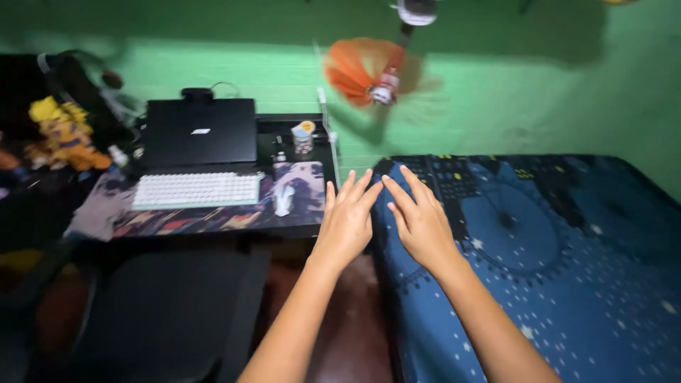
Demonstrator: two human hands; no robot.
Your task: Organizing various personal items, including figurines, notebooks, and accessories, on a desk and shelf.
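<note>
My left hand [346, 221] and my right hand [418, 221] are stretched out side by side, palms down, fingers spread, holding nothing. They hover at the near left corner of a bed covered with a dark blue starry sheet [553, 269]. My right hand is over the sheet's edge. My left hand is over the gap between the bed and a black desk [284, 230].
On the desk lie a white keyboard [196, 190], a white mouse [284, 199], a closed black laptop [201, 132] and a small cup [303, 138]. A yellow-haired figurine [65, 135] stands at the left. An orange fan [369, 73] spins by the green wall. A dark chair [163, 312] sits below.
</note>
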